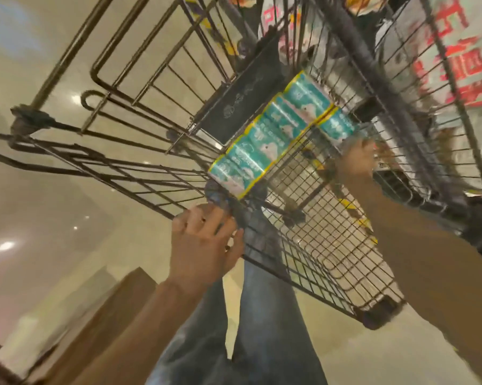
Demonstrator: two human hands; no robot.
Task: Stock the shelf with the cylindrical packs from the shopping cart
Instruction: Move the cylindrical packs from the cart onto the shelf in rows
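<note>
- Here, your left hand (203, 245) sits on the near rim of the shopping cart (303, 245), fingers spread and fairly straight over the wire edge; its grip looks loose, resting on the rim and pinching nothing, probably to steady the cart while the other arm reaches in.
- Just beyond that grip, a teal cylindrical pack (273, 134) lies on its side along the basket's left wall, its near end close to your left fingertips and its far end deep in the cart.
- A second teal pack (335, 126) lies just beside the first one's far end, touching or nearly so.
- Your right hand (357, 159) is down inside the basket, right at that second pack. Blur hides the fingers, so I cannot tell how far this grip is open or whether it has hold.
- No shelf shows clearly; both packs are still in the cart.
</note>
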